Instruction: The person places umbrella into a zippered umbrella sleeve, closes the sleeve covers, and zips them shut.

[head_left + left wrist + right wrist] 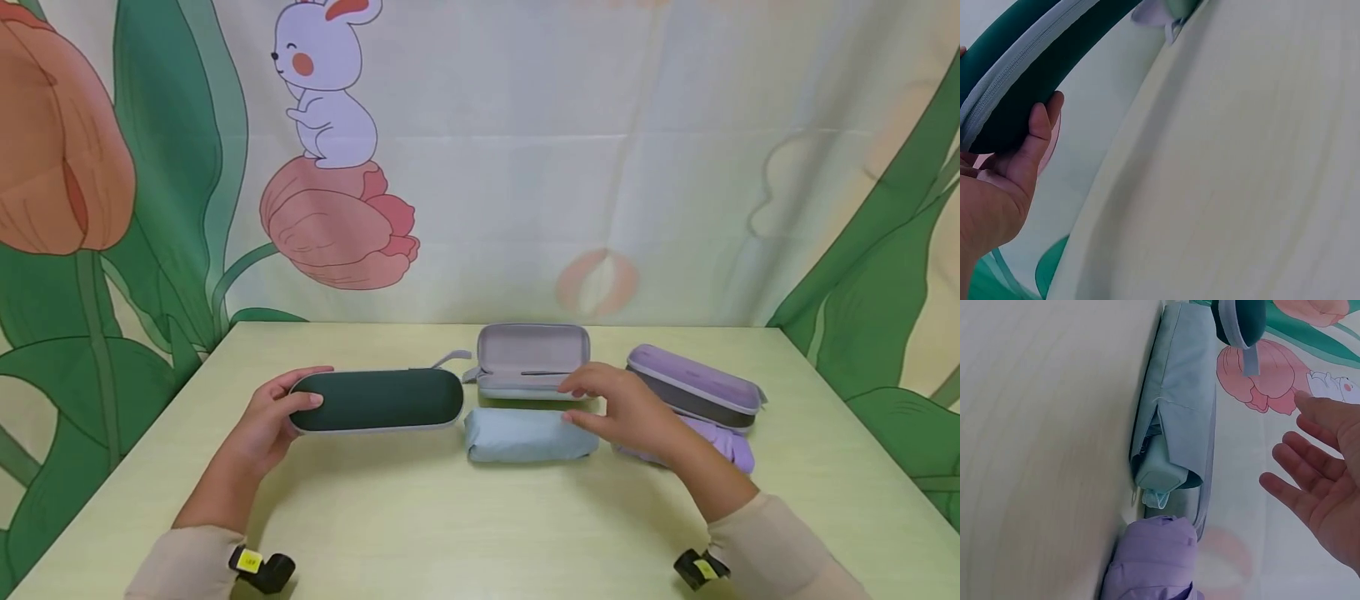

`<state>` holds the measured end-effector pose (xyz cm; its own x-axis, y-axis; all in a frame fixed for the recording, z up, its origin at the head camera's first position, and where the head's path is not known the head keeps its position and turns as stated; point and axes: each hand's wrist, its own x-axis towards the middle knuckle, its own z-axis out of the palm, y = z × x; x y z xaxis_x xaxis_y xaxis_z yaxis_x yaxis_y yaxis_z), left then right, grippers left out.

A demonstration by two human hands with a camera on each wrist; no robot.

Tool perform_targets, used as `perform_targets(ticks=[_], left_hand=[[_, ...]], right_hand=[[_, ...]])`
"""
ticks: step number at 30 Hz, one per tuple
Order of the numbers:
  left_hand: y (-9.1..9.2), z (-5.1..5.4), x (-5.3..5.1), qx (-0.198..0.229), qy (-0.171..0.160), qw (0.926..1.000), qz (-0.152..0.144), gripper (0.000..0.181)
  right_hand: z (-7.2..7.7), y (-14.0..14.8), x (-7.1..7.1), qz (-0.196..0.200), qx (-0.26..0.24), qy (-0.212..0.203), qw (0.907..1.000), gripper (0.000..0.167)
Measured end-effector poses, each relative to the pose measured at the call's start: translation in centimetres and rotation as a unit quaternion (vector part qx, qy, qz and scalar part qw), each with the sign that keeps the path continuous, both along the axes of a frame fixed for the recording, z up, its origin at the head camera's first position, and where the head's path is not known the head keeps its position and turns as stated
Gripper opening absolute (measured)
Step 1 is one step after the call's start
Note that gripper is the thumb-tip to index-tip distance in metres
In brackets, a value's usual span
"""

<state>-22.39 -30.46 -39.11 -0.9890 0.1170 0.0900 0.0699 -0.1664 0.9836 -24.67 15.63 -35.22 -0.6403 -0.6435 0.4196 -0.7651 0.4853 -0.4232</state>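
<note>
At the left, my left hand (262, 421) grips one end of a long dark green zippered case (378, 400), thumb on its face. The left wrist view shows that case (1016, 69) held up above the table, its pale zipper band running along the side. My right hand (622, 408) hovers over a folded light blue umbrella (525, 437) in its sleeve. Its fingers are spread and hold nothing; in the right wrist view, the hand (1329, 469) is apart from the umbrella (1179, 394), whose handle end shows at the sleeve's mouth.
Behind the blue umbrella, a light blue-grey case (532, 350) stands with its lid raised. To the right lies a purple and grey zippered case (697, 387), partly on a folded purple umbrella (731, 442). A printed curtain (487, 167) hangs behind the pale table (465, 533).
</note>
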Motion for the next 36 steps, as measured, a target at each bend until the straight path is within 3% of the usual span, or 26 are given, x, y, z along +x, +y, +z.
perform_targets(ticks=[3,7,12,17,20,22,25,28,30,32,36], left_hand=[[-1.4,-0.4,-0.5,-0.002,-0.017,0.9998,0.013,0.030],[-2.8,-0.8,-1.1,-0.007,-0.040,0.9989,0.024,0.028],[-4.0,-1.5,-1.9,-0.005,-0.062,0.9979,0.017,0.026],[-4.6,-1.6,-2.7,-0.010,-0.098,0.9952,0.007,0.023],[-4.8,-1.2,-3.1,-0.072,-0.119,0.9901,0.019,0.032],[-4.9,-0.8,-3.3,-0.146,-0.125,0.9809,0.027,0.050],[-4.8,0.0,-3.3,-0.274,-0.124,0.9528,0.040,0.067],[-4.5,0.9,-3.2,-0.377,-0.105,0.9190,0.048,0.063],[-4.1,1.6,-3.1,-0.439,-0.083,0.8928,0.053,0.057],[-3.5,2.3,-3.2,-0.500,-0.052,0.8627,0.058,0.051],[-1.7,3.6,-3.5,-0.605,0.009,0.7937,0.063,0.038]], right_hand=[[-0.2,0.0,0.0,-0.016,0.006,0.015,0.9997,0.032],[-0.4,0.0,-0.3,-0.025,0.051,0.007,0.9983,0.035],[-0.7,-0.4,-0.7,-0.016,0.121,-0.017,0.9923,0.045],[-1.1,-0.8,-0.7,-0.012,0.145,-0.027,0.9890,0.050],[-1.3,-1.0,-0.7,-0.015,0.154,-0.022,0.9877,0.051],[-1.4,-1.1,-0.7,-0.013,0.156,-0.020,0.9874,0.051],[-1.4,-1.4,-0.7,-0.005,0.152,-0.024,0.9880,0.050],[-1.4,-1.6,-0.7,0.004,0.152,-0.027,0.9881,0.049],[-1.5,-1.8,-0.7,0.006,0.156,-0.028,0.9874,0.048],[-1.5,-2.0,-0.8,0.006,0.162,-0.028,0.9864,0.048],[-1.7,-2.5,-1.2,0.008,0.176,-0.022,0.9842,0.049]])
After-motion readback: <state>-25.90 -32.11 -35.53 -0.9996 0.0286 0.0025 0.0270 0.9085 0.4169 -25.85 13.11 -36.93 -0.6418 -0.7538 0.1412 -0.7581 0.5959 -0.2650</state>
